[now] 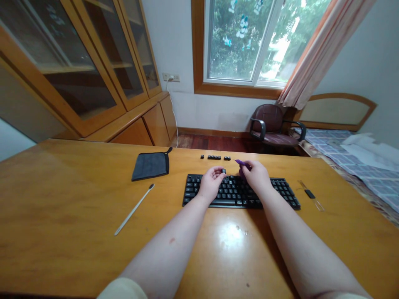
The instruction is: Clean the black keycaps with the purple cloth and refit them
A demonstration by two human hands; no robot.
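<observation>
A small black keycap (223,171) is pinched in the fingertips of my left hand (211,182), just above the back edge of a black keyboard (229,202). My right hand (257,176) is closed around a purple object with a pointed tip (239,162); its kind is unclear, as my fingers cover part of it. Both hands are over the keyboard and hide some of its keys. Behind the keyboard, several loose black keycaps (214,158) stand in a row, with a single keycap (202,157) at the left and a pair (227,158) at the right.
Left of the keyboard lie a dark grey cloth (151,165) with a loop and a long-handled toothbrush (134,210). A wire keycap puller (309,194) rests at the right. Beyond the wooden desk (77,199) are a chair (269,120), a bed (330,145) and a glass-door cabinet (124,108).
</observation>
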